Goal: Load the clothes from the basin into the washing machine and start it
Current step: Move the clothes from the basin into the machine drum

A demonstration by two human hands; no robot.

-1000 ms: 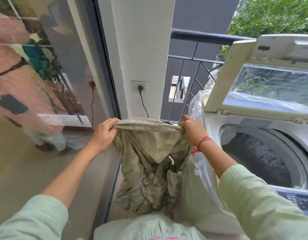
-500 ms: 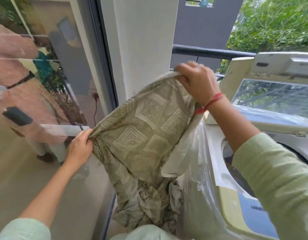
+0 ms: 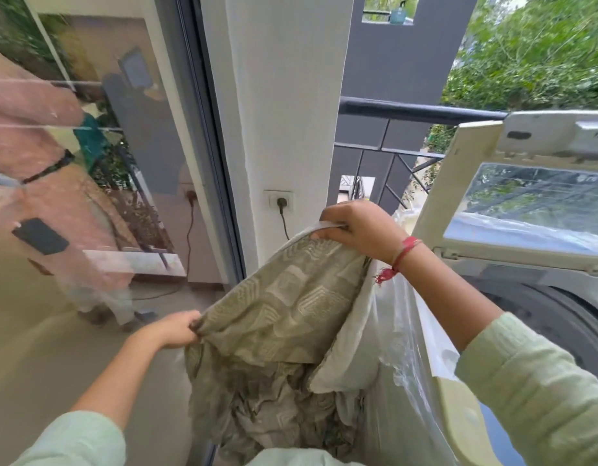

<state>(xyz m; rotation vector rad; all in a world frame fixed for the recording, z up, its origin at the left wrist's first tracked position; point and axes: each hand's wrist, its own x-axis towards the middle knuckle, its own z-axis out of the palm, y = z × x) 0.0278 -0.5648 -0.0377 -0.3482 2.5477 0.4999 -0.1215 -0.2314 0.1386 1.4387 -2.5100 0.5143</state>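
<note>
Low at left: left hand point(image 3: 175, 329) clenched on a bunched corner of the green cloth point(image 3: 284, 311). Stretched slantwise up to right hand point(image 3: 361, 230), gripping the top edge, just beside the washing machine point(image 3: 486, 274). Lid point(image 3: 435, 196) raised; drum point(image 3: 543, 317) dark, contents unclear. Pale geometric print, rumpled below.

I stand on a home balcony: metal railing point(image 3: 422, 111), washing machine point(image 3: 526, 264), wall socket point(image 3: 281, 201), sliding glass door point(image 3: 89, 196).

Right hand point(image 3: 361, 230) now sits above left hand point(image 3: 176, 329) — garment point(image 3: 284, 307) is pulled out diagonally between them, no longer bunched level.
</note>
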